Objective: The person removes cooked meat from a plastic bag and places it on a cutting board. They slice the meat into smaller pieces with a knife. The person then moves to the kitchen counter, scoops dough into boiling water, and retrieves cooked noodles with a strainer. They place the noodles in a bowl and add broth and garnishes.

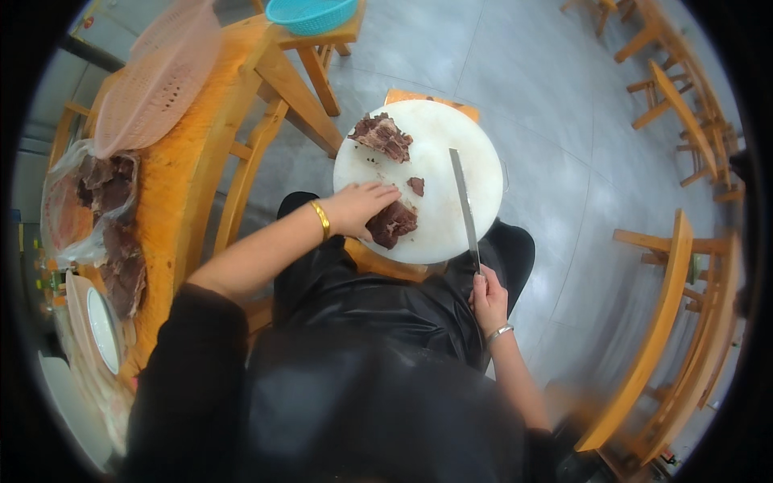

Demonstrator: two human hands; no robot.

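On a round white cutting board (pixel 441 127) lie several pieces of dark cooked meat. My left hand (pixel 364 208) rests on the near piece of meat (pixel 395 224) at the board's left edge, fingers spread over its top; whether it grips the piece I cannot tell. A larger chunk of meat (pixel 381 137) lies at the far left of the board, and a small scrap of meat (pixel 416 186) is between the two. My right hand (pixel 490 297) is closed around the handle of a long knife (pixel 464 199), whose blade extends over the board's right side, apart from the meat.
The board sits on a wooden stool (pixel 432 99) before my knees. At left, a wooden table (pixel 181 199) bears a pink plastic basket (pixel 160 90), more meat (pixel 124 259) and a plastic bag (pixel 90 241). A turquoise basket (pixel 313 18) stands beyond. Wooden benches (pixel 649 344) are at right.
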